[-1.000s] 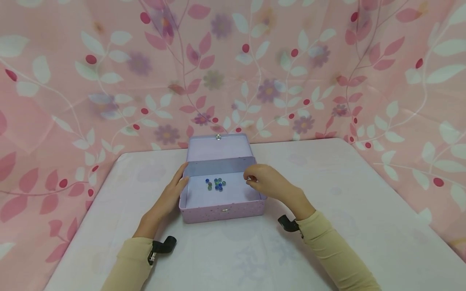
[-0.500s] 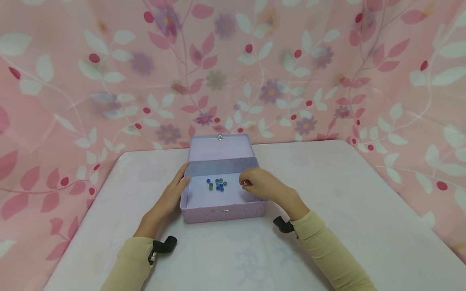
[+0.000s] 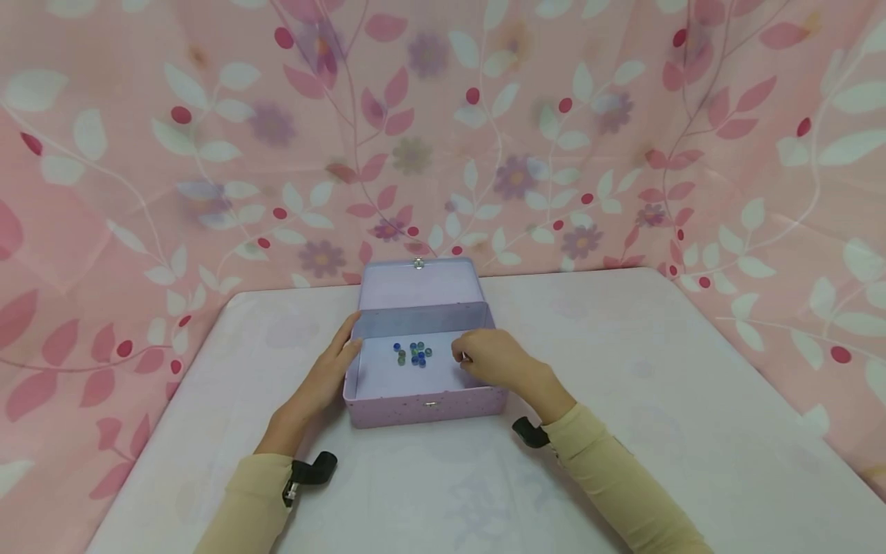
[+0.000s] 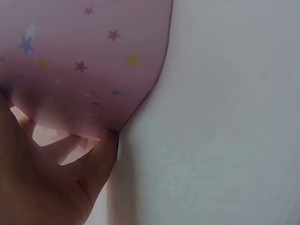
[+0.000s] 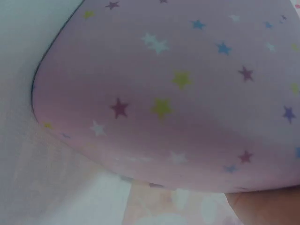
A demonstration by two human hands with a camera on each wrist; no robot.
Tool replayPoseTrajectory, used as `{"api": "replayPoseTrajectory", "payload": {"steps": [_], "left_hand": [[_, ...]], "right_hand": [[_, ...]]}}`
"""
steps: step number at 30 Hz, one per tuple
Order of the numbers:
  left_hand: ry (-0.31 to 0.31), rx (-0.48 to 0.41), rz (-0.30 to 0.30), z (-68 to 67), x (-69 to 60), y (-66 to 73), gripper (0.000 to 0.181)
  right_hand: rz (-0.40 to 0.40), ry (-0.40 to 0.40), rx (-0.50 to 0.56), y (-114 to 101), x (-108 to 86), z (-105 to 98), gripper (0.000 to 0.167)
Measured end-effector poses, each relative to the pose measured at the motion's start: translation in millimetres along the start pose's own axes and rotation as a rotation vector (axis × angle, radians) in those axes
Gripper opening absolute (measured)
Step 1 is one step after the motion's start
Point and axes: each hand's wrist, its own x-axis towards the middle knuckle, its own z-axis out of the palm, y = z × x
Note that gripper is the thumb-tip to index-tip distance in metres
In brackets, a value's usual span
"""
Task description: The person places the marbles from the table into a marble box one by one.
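Note:
An open lilac box (image 3: 388,412) with star prints stands mid-table, its lid (image 3: 421,285) tipped back. Several blue and green glass marbles (image 3: 415,355) lie in a loose cluster on its floor. My left hand (image 3: 324,377) holds the box's left side, thumb at the rim; in the left wrist view its fingers (image 4: 101,161) lie against the starred wall. My right hand (image 3: 497,360) reaches over the right wall, fingers curled, thumb near the index finger, just right of the marbles. Whether anything sits between those fingertips is hidden. The right wrist view mostly shows the box's wall (image 5: 140,79).
A white cloth covers the table (image 3: 623,431). Behind and beside it hangs a pink floral curtain (image 3: 443,138). A metal clasp (image 3: 418,263) sits on the lid's edge, and its catch (image 3: 431,404) is on the front wall.
My right hand has moved left and lower, further into the box and closer to the marbles. The left hand, box and marbles have kept their places.

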Motion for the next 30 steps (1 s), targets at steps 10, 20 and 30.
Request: {"api": "replayPoseTrajectory", "payload": {"steps": [10,20,30], "left_hand": [[0.005,0.009,0.000,-0.4,-0.4,0.4,0.056],[0.002,0.010,0.002,0.7,0.6,-1.9,0.059],[0.001,0.011,0.000,0.1,-0.4,-1.6,0.055]], "right_hand": [[-0.003,-0.012,-0.154,0.6,4.7,5.6,0.016],[0.008,-0.020,-0.168,-0.3,3.1,7.4,0.018],[0.001,0.010,-0.119,-1.3,2.6,7.1,0.015]]}}
